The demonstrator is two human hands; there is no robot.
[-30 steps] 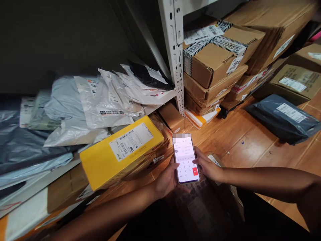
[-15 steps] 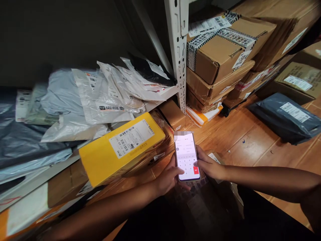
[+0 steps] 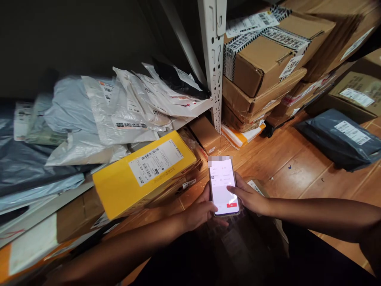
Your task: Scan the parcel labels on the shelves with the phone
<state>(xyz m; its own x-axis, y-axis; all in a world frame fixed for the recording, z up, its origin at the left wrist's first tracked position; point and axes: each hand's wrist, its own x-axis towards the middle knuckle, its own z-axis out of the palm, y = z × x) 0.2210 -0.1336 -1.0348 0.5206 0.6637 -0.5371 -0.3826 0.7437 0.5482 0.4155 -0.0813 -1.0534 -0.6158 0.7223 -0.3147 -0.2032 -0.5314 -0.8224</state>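
Between my two hands I hold a lit smartphone (image 3: 222, 186) upright, its screen facing me. The screen is mostly white with a red button low on the right; its text is too small to read. My left hand (image 3: 201, 210) is closed round the phone's lower left side, with the thumb at the bottom corner. My right hand (image 3: 248, 194) grips the right side, its thumb over the middle of the screen. Just left of the phone lies a yellow box (image 3: 116, 188) with a white label. Beneath my hands is a dim, tape-covered parcel, mostly in shadow.
Grey and white mailing bags (image 3: 119, 115) lie heaped on a low shelf at left. A white perforated shelf post (image 3: 214, 59) rises in the middle. Stacked cardboard boxes (image 3: 258, 59) stand at right, and a dark plastic parcel (image 3: 324, 137) lies on the wooden floor (image 3: 285, 171).
The number keypad has gone from the phone screen, and the red button now sits lower and wider. My right thumb has moved up the screen. The view has shifted slightly.
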